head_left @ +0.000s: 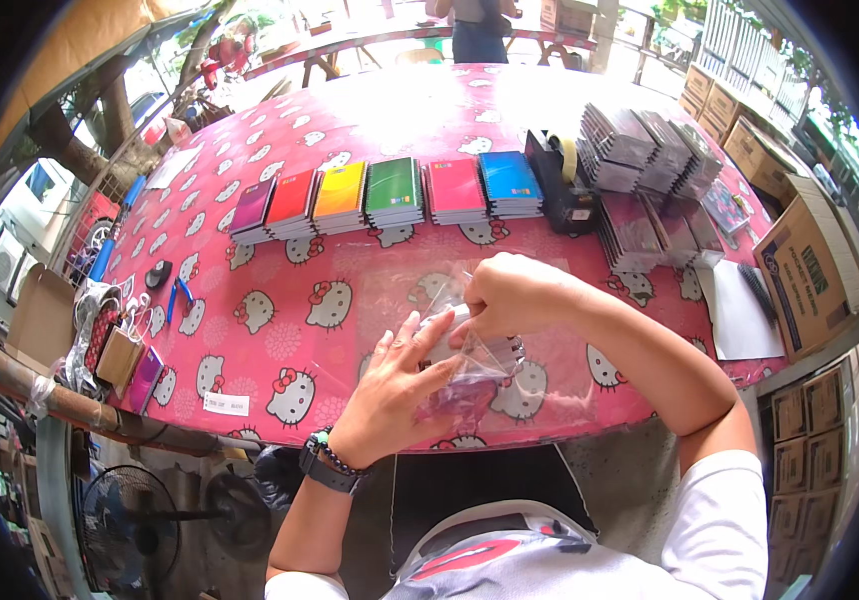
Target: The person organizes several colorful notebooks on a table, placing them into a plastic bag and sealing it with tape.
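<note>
A bundle of spiral notebooks (466,393), purple cover showing, is seen partly inside a clear plastic bag (484,354) near the front edge of a pink cat-print tablecloth (282,342), btwn two bare hands. The bundle is steadied by the L hand (400,388), its fingers spread & slightly bent, w/ nothing clenched. The R hand (508,296) is curled at the bag's upper end; its fingertips are hidden, so whether film is pinched can't be told.

Work is judged midway: several glossy notebook stacks (640,150), apparently bagged, are piled at far R, beside a black tape dispenser (568,188); the bundle in hand looks unfinished; six color-sorted notebook stacks (394,190), purple thru blue, are lined up behind, apparently unbagged.

Small lettering is carried on the covers, fine print on a white label slip (226,404), front L, & bold dark print on a brown cardboard carton (816,262), far R.
</note>
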`<state>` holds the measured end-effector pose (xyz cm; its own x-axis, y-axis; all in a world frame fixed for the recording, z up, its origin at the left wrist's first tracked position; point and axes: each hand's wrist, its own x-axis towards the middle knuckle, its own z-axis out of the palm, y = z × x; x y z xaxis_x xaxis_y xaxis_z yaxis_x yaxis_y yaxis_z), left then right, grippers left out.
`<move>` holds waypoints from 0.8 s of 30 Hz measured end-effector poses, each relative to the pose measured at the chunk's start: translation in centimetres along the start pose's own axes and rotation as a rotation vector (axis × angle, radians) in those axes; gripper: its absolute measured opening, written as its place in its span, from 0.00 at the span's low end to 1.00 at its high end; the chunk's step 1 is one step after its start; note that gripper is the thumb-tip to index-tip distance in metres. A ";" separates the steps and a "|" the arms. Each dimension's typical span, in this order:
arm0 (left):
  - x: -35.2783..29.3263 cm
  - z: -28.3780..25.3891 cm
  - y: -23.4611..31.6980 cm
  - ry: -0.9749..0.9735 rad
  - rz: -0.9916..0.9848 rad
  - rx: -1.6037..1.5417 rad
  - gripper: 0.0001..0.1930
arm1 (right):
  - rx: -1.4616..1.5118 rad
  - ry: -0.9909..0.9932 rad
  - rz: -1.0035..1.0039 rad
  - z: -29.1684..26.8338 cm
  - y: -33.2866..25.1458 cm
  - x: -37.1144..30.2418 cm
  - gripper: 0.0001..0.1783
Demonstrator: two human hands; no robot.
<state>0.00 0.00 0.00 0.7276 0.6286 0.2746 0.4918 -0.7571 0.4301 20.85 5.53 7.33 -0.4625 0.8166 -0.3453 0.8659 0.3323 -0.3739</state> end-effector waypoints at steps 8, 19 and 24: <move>-0.6 0.5 0.5 0.245 -0.076 0.150 0.30 | -0.237 0.255 0.060 -0.9 3.9 -4.8 0.18; 1.7 2.2 1.8 0.566 0.007 -0.070 0.14 | 0.595 0.919 -0.659 4.8 1.5 -4.0 0.06; 3.1 -0.9 0.5 0.654 -0.238 -0.392 0.20 | 1.073 0.794 -0.241 5.5 5.0 -0.7 0.17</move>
<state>2.08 1.68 1.83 0.1366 0.8346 0.5336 0.3065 -0.5478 0.7784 24.45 3.98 0.99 -0.0308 0.9616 0.2726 0.0374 0.2737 -0.9611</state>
